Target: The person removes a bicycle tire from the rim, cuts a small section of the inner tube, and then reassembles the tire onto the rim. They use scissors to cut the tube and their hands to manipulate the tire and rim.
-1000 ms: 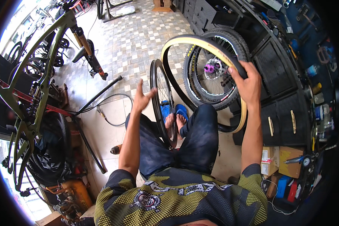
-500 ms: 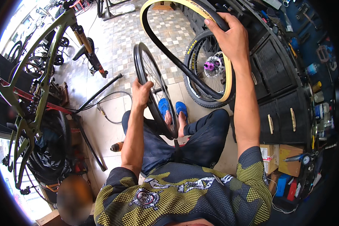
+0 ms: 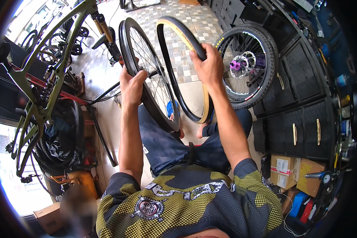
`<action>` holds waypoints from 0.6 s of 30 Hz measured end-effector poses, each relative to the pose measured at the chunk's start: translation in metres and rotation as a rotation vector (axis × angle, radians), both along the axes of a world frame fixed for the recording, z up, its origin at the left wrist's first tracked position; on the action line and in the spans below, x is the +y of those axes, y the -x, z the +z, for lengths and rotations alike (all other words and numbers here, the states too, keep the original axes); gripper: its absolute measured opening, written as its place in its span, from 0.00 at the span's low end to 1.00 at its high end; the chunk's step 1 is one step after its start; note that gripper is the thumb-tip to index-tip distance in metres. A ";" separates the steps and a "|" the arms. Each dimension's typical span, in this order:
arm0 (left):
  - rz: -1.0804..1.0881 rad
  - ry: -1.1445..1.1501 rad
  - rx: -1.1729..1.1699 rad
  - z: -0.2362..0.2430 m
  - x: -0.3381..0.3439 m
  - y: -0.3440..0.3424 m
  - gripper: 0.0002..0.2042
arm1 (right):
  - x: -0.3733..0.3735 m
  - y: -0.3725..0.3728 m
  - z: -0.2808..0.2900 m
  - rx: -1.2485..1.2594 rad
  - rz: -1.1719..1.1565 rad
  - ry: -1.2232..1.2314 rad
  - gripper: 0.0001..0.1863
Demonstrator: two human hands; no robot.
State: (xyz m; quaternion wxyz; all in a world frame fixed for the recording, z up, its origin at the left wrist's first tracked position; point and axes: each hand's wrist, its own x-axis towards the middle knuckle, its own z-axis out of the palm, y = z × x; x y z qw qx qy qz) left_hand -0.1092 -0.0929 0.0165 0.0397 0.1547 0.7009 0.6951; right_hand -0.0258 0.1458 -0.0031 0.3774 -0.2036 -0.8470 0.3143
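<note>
My left hand (image 3: 132,85) is closed round the rim of a black spoked bicycle wheel (image 3: 127,51), which stands tilted between my knees with no tyre on it. To its right, my right hand (image 3: 208,65) grips a loose bicycle tyre (image 3: 162,45), black with a tan sidewall, thumb on the tan side. The tyre hangs as a narrow oval beside the wheel, apart from it at the top. Parts of the lower wheel and tyre overlap my legs and blue shoes.
A mountain bike wheel (image 3: 261,79) with a purple hub leans against black drawers (image 3: 305,131) at right. An olive bicycle frame (image 3: 59,75) hangs at left on a red and black stand (image 3: 101,135). Cardboard boxes (image 3: 283,170) and a pump with a gauge (image 3: 325,178) lie lower right.
My right hand has brought the tyre down and left, closer to the wheel. The wheel has risen and shifted left in my left hand. My view has turned slightly.
</note>
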 end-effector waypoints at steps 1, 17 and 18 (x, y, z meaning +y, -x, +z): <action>-0.005 0.014 -0.021 -0.004 0.001 0.002 0.23 | -0.004 0.002 -0.021 0.000 -0.009 -0.003 0.22; 0.065 0.169 -0.171 -0.119 0.039 0.022 0.16 | -0.052 -0.005 -0.101 -0.134 0.035 0.111 0.26; 0.054 0.154 -0.167 -0.121 0.042 0.022 0.15 | -0.053 -0.005 -0.097 -0.125 0.038 0.109 0.26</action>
